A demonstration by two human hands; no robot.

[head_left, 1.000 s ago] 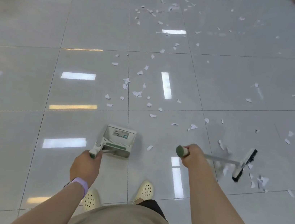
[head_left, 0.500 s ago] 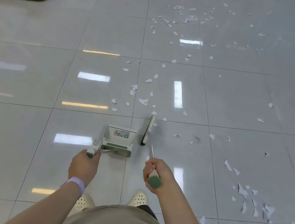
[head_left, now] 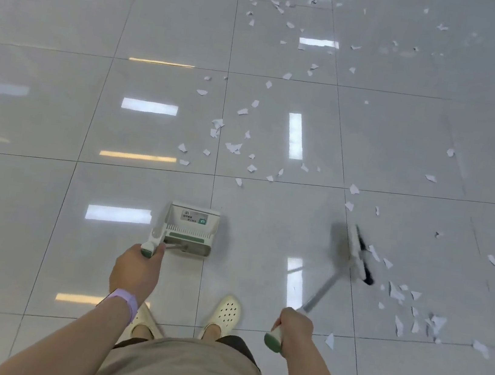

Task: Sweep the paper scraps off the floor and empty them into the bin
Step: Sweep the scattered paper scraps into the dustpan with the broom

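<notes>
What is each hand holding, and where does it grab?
The left hand grips the dustpan by its handle end. The right hand grips the broom near its handle's top.

Indoor hall or office (unclear which), glossy pale floor tiles [head_left: 166, 33], reflected ceiling lights [head_left: 295, 136]

Lilac wristband [head_left: 125, 300], cream clogs [head_left: 225, 311], khaki shorts [head_left: 188, 373]

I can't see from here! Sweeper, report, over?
Left hand holds dustpan. Right hand grips broom. Paper scraps beside brush. Nothing blocking.
</notes>
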